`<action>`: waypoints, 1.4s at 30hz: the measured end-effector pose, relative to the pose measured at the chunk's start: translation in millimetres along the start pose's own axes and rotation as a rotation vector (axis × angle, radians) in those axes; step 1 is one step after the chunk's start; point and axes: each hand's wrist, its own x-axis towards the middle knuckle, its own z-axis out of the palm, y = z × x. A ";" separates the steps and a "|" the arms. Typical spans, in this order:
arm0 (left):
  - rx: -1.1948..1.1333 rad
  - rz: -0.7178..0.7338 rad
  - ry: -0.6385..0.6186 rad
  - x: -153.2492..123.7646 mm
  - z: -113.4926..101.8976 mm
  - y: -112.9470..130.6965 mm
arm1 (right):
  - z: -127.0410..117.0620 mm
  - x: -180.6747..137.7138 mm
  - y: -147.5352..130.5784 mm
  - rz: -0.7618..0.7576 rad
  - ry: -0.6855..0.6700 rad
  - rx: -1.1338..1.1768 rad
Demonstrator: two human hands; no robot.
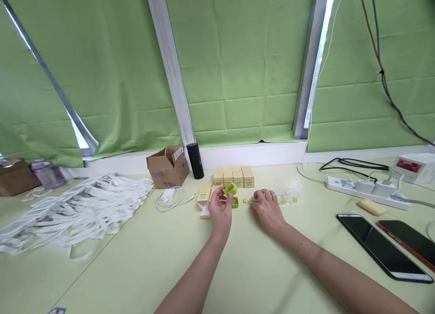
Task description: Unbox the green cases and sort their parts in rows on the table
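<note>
My left hand [221,214] is raised a little above the table, pinching a small green case part [230,189] between thumb and fingers. Just below it on the table is another green case part [235,202], partly covered by the hand. My right hand [267,210] rests on the tabletop with its fingers curled together beside tiny yellow pieces [244,200]; whatever is between its fingertips is hidden. Clear plastic containers [291,196] with yellow bits inside stand just right of that hand. An opened small tan box [204,200] lies left of my left hand.
Several small tan boxes [238,176] stand in a row behind the hands. Farther left are a white cable [169,203], a cardboard box [167,169], a black cylinder [195,161] and piled white straps [81,210]. A power strip [369,191] and phones [382,246] lie at right.
</note>
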 end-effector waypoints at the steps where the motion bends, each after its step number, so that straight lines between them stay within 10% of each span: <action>1: -0.026 -0.017 -0.004 0.0 0.5 0.5 | 0.9 0.5 0.2 0.004 0.001 0.000; 18: -0.653 -0.726 -0.170 -4.2 5.8 14.8 | -13.1 -25.4 -2.9 -0.157 -0.015 0.038; 31: -0.573 -0.526 -0.222 -5.1 5.3 14.1 | -21.0 -41.4 -3.3 -0.019 0.014 0.214; 42: 0.390 0.109 -0.193 13.4 -6.1 14.5 | -19.6 -41.1 -3.9 0.011 0.008 0.213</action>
